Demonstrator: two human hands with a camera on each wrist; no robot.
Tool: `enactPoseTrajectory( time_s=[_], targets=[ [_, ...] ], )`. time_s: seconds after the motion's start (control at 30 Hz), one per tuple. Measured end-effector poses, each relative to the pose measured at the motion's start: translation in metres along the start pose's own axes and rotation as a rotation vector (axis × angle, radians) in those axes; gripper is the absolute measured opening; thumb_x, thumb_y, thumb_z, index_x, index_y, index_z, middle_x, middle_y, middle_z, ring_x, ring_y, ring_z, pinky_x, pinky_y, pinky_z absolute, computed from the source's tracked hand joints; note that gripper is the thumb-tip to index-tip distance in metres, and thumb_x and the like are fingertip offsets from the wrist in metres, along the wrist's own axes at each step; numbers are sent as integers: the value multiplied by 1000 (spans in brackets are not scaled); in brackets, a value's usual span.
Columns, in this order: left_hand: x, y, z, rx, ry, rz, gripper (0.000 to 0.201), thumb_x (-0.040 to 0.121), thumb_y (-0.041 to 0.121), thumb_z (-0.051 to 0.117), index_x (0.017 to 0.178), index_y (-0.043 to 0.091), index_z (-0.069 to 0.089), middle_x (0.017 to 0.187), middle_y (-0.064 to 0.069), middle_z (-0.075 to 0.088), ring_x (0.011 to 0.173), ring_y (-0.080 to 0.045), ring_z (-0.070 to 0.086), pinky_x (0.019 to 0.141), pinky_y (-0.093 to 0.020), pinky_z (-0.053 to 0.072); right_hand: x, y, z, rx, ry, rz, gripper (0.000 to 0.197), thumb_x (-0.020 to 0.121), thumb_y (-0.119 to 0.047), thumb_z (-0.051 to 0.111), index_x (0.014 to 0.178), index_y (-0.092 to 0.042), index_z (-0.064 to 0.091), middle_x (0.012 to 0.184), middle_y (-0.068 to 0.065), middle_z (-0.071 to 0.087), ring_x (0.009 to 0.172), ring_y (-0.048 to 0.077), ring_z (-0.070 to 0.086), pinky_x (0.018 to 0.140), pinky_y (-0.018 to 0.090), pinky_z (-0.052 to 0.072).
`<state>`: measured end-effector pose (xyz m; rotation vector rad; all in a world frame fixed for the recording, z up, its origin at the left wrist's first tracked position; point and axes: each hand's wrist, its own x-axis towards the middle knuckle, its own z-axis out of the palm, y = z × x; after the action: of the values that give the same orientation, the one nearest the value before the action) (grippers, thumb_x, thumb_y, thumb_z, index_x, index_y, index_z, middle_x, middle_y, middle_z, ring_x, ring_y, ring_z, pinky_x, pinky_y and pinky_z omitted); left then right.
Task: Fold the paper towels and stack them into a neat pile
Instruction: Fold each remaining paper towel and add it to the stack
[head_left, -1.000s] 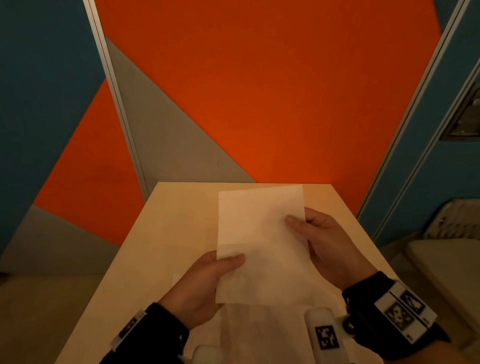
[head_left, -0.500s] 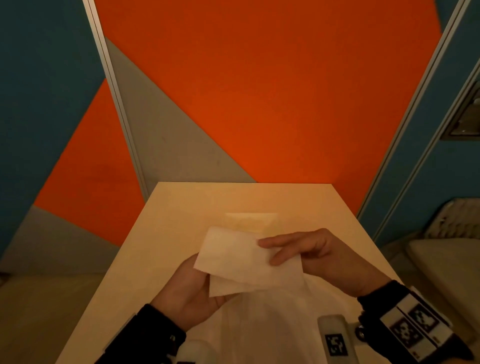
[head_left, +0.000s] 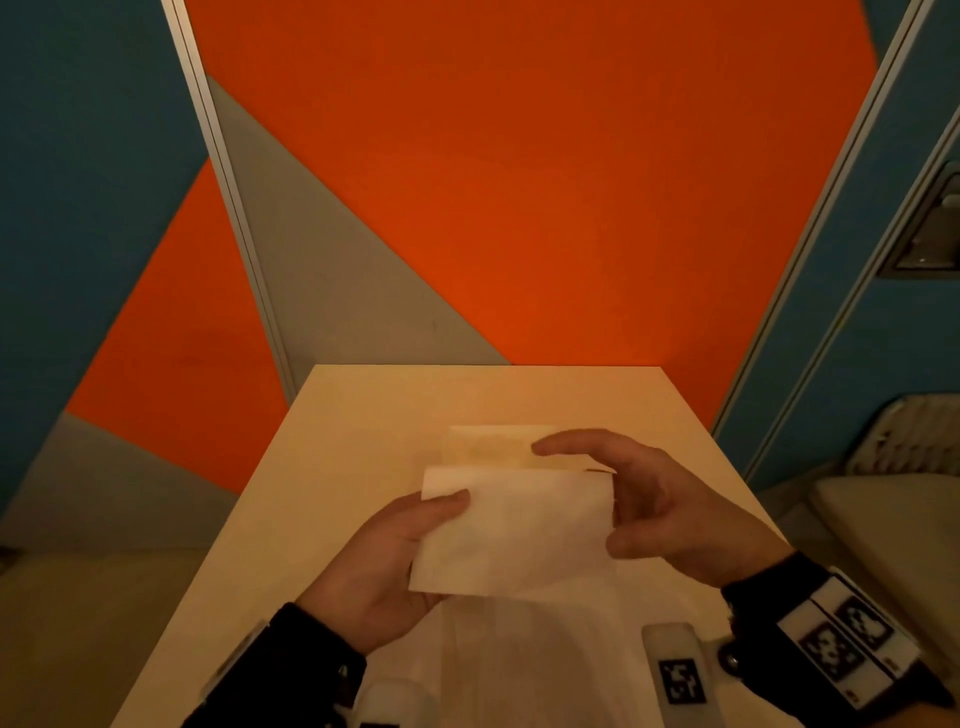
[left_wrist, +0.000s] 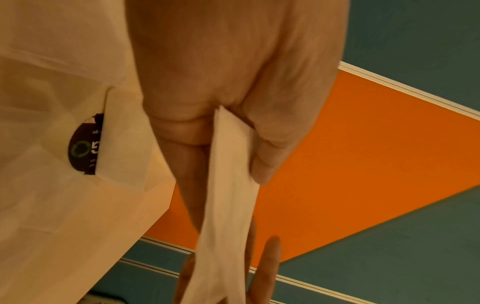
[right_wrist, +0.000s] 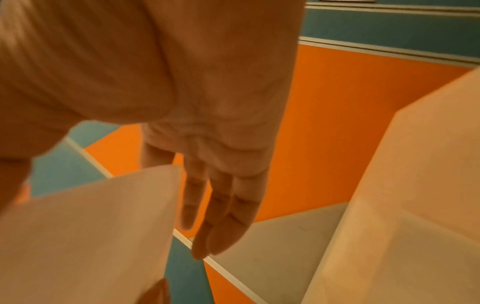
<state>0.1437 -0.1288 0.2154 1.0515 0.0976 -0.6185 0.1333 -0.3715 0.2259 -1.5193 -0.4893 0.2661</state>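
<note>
A folded white paper towel (head_left: 514, 530) hovers above the table, in front of me. My left hand (head_left: 436, 519) pinches its left edge, thumb on top and fingers underneath; the left wrist view shows the towel (left_wrist: 228, 185) caught between thumb and fingers. My right hand (head_left: 587, 493) is beside the towel's right edge with straight, spread fingers (right_wrist: 221, 205), gripping nothing. The towel's corner (right_wrist: 103, 226) lies just below that palm. Another folded towel (head_left: 493, 447) lies flat on the table just beyond the held one.
The pale table (head_left: 337, 467) ends at an orange, grey and blue wall panel (head_left: 519, 208). A clear packet of towels (head_left: 519, 665) with a dark label (left_wrist: 83, 152) lies near me under my hands. A pale cushioned seat (head_left: 883, 519) stands to the right.
The tall sheet held upright has been folded down in half and brought level. My right hand has let go of it and spread its fingers at the right edge.
</note>
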Motion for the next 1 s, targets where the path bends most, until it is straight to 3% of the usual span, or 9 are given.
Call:
enactPoseTrajectory(
  time_s=[0.1, 0.2, 0.33, 0.4, 0.5, 0.57, 0.7, 0.8, 1.0],
  targets=[
    [0, -3, 1, -23, 2, 60, 35, 77, 20, 60, 107, 4, 69, 109, -17, 70, 86, -25, 70, 71, -34, 58, 3, 3, 9, 146, 163, 116, 80, 55, -37, 88, 127, -22, 56, 127, 7, 59, 107, 37, 60, 91, 53, 48],
    [1, -6, 1, -57, -14, 106, 33, 78, 20, 59, 107, 5, 69, 110, -17, 69, 90, -26, 70, 78, -37, 56, 10, 7, 20, 102, 339, 192, 51, 63, -12, 84, 109, -8, 63, 103, 11, 70, 89, 25, 69, 69, 33, 58],
    [1, -10, -4, -5, -65, 114, 28, 81, 22, 56, 94, 8, 76, 103, -14, 72, 90, -26, 71, 77, -40, 57, 14, 9, 19, 30, 439, 194, 9, 81, 3, 66, 89, -1, 65, 86, 11, 73, 76, 21, 70, 59, 26, 56],
    [0, -9, -12, 21, -145, 81, 32, 80, 36, 63, 91, 10, 78, 97, -12, 73, 83, -23, 71, 69, -36, 59, 16, -1, 16, -27, 396, 187, 7, 82, 1, 65, 88, -2, 67, 86, 10, 74, 75, 21, 70, 63, 29, 57],
    [2, -8, -25, 142, -335, -10, 77, 52, 59, 79, 106, 5, 72, 103, -16, 71, 85, -24, 70, 73, -34, 55, 25, -21, 10, -253, 204, 190, 5, 82, 1, 67, 84, -4, 68, 80, 5, 72, 72, 18, 68, 67, 31, 57],
    [2, -9, -25, 272, -382, -41, 73, 52, 58, 79, 104, 8, 73, 100, -15, 72, 83, -23, 70, 75, -32, 54, 34, -34, 11, -459, 37, 186, 5, 81, -2, 71, 83, -6, 70, 80, 4, 72, 72, 15, 66, 68, 30, 55],
    [2, -20, -4, 563, -241, 25, 23, 75, 29, 77, 94, 18, 77, 97, -6, 74, 87, -20, 71, 77, -33, 56, 55, -39, 28, -767, -202, 188, 5, 81, -7, 74, 85, -7, 71, 83, 11, 71, 70, 10, 61, 66, 30, 51],
    [5, -32, -1, 606, -67, 104, 17, 84, 16, 67, 99, 10, 73, 99, -10, 74, 93, -28, 70, 86, -43, 53, 64, -23, 37, -800, -253, 209, 8, 82, -9, 73, 89, -6, 70, 82, 5, 69, 71, 9, 60, 67, 28, 50],
    [5, -36, -31, 466, 212, 110, 14, 87, 18, 64, 97, 11, 72, 94, -5, 75, 85, -22, 72, 78, -40, 57, 60, 45, 14, -504, 165, 351, 11, 87, -16, 69, 95, -9, 67, 83, -2, 65, 67, 8, 60, 57, 15, 46]
  ],
)
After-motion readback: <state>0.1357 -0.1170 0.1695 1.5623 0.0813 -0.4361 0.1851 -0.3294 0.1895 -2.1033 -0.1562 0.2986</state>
